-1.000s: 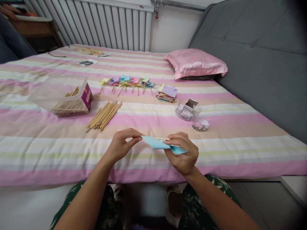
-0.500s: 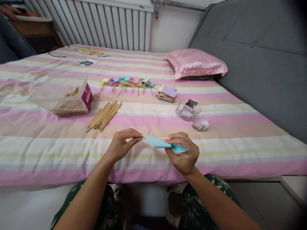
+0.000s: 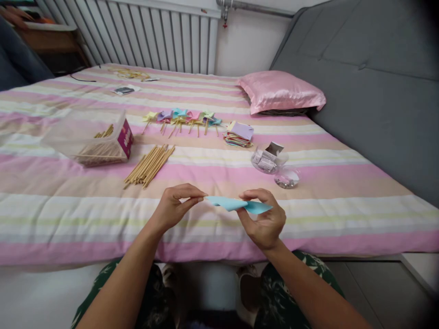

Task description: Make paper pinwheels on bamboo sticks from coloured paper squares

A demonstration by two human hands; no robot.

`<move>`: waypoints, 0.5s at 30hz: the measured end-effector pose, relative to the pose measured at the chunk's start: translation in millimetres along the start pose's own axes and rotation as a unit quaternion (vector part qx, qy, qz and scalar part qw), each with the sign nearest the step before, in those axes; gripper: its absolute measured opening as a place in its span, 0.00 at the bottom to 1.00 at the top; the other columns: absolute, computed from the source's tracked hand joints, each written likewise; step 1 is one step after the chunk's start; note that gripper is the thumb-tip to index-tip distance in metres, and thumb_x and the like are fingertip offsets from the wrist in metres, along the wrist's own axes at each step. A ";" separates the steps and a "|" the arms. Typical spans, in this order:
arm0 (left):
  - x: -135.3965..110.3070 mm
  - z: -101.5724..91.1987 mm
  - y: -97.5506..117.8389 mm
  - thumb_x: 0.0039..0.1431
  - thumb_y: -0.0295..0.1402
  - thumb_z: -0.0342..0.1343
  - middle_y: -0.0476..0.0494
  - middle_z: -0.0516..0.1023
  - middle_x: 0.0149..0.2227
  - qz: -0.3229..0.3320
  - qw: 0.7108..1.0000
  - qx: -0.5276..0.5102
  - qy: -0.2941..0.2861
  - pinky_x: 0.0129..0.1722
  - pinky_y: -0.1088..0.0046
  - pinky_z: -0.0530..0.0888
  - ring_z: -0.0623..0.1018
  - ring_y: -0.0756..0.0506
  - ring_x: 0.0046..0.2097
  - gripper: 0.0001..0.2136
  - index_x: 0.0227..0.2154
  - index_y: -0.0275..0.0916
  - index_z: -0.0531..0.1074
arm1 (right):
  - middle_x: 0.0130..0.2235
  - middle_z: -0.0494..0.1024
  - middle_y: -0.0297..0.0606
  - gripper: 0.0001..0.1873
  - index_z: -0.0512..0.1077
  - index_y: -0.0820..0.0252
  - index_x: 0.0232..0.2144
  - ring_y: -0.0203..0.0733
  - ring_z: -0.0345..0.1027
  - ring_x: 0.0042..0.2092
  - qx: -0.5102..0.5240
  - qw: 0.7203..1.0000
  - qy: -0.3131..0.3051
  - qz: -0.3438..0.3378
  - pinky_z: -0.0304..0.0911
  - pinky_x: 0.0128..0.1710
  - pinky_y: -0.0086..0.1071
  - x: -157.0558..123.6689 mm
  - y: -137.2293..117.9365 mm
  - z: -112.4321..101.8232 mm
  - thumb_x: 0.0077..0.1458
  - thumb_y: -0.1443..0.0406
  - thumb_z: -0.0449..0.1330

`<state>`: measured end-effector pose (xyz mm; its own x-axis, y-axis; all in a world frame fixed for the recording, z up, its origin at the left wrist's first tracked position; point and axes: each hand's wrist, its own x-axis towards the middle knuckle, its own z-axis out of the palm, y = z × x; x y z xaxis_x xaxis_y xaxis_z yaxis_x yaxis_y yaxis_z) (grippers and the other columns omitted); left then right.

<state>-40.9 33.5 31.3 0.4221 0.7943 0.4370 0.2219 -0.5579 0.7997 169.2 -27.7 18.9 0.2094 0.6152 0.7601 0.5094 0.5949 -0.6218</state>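
Note:
A light blue paper pinwheel (image 3: 228,204) is held edge-on above the near side of the bed, between my two hands. My left hand (image 3: 180,205) pinches the end of a thin wooden stick at the pinwheel's left tip; most of the stick is hidden behind the paper. With thumb below and fingers above, my right hand (image 3: 262,219) grips the pinwheel near its right end. Ahead on the left lies a bundle of wooden sticks (image 3: 150,167). A small round clear container (image 3: 286,177) with tiny metal pieces sits beyond my right hand.
A clear plastic box (image 3: 85,137) of sticks stands at left. Behind are several finished pinwheels (image 3: 180,116), a stack of coloured paper squares (image 3: 238,133) and a clear tub with small packets (image 3: 269,157). A pink pillow (image 3: 281,91) rests by the grey headboard (image 3: 370,91). Another person's hand (image 3: 15,16) shows far left.
The pinwheel has turned so that its paper now covers most of the stick. My right fingers have lifted and spread slightly; my left hand stays almost still.

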 end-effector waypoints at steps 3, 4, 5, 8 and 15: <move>-0.4 0.4 -1.1 0.54 0.32 0.58 0.42 0.79 0.29 -0.002 1.000 0.002 -0.002 0.31 0.74 0.73 0.77 0.47 0.31 0.06 0.31 0.38 0.79 | 0.32 0.76 0.36 0.13 0.70 0.56 0.35 0.43 0.71 0.34 -0.006 1.000 -0.001 -0.016 0.68 0.35 0.40 0.5 0.8 -0.1 0.44 0.71 0.65; -0.6 0.5 -1.7 0.54 0.32 0.58 0.42 0.79 0.29 -0.003 1.000 0.005 0.000 0.31 0.74 0.73 0.77 0.47 0.31 0.06 0.31 0.38 0.79 | 0.31 0.76 0.36 0.13 0.70 0.56 0.34 0.43 0.71 0.34 -0.007 1.000 -0.004 -0.026 0.68 0.36 0.40 0.6 1.1 0.1 0.44 0.71 0.64; -0.8 0.7 -2.2 0.54 0.31 0.58 0.42 0.79 0.29 -0.004 1.000 0.009 0.001 0.32 0.74 0.73 0.77 0.47 0.31 0.05 0.31 0.39 0.79 | 0.31 0.76 0.35 0.12 0.70 0.56 0.34 0.42 0.71 0.34 -0.008 0.999 -0.006 -0.033 0.67 0.37 0.41 0.6 1.4 0.3 0.44 0.71 0.64; -1.4 1.4 -3.0 0.54 0.30 0.58 0.43 0.79 0.30 -0.005 1.000 0.021 0.003 0.32 0.74 0.73 0.77 0.48 0.32 0.05 0.31 0.39 0.79 | 0.30 0.76 0.35 0.11 0.70 0.55 0.34 0.42 0.70 0.34 -0.015 0.999 0.012 -0.027 0.68 0.36 0.40 -1.0 2.8 1.9 0.45 0.70 0.64; -2.6 2.4 -0.2 0.54 0.31 0.58 0.42 0.80 0.31 -0.011 0.999 0.051 0.007 0.32 0.74 0.73 0.78 0.47 0.33 0.06 0.32 0.39 0.79 | 0.31 0.74 0.34 0.09 0.70 0.56 0.32 0.39 0.70 0.32 0.020 0.997 0.024 0.066 0.68 0.30 0.34 -4.1 5.2 6.5 0.46 0.65 0.65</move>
<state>-39.9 30.9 29.1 0.4044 0.8095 0.4256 0.3197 -0.5612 0.7635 165.6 -23.8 11.3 0.3129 0.6649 0.6782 0.4408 0.5309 -0.7238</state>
